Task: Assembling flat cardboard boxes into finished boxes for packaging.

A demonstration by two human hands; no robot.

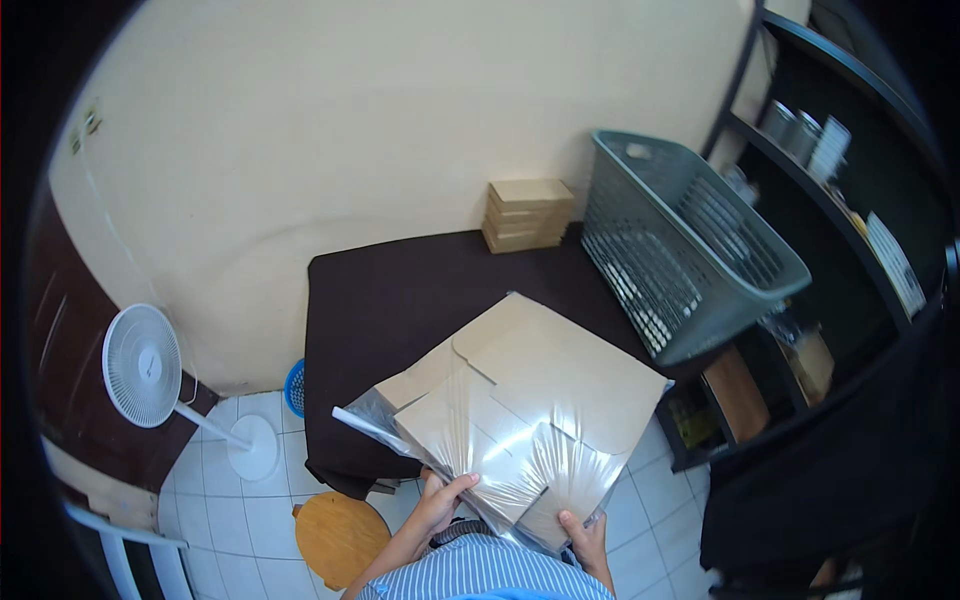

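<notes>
A clear plastic bag with flat brown cardboard box blanks (540,370) inside is between my two hands, tilted above the near side of a dark-covered table (375,300). My left hand (440,500) grips its lower left edge, thumb on top and fingers underneath. At the lower right corner my right hand (587,538) pinches the bag the same way. Loose plastic sticks out at the left end of the bag, and creases run across the film near both thumbs. Slots and fold lines of the cardboard show through it.
On the table's far side stand a stack of small brown boxes (528,215) and a large grey-green plastic basket (690,240). Dark shelves (840,200) rise at the right. At left are a white fan (145,365), a blue basket (294,388) and a wooden stool (340,540).
</notes>
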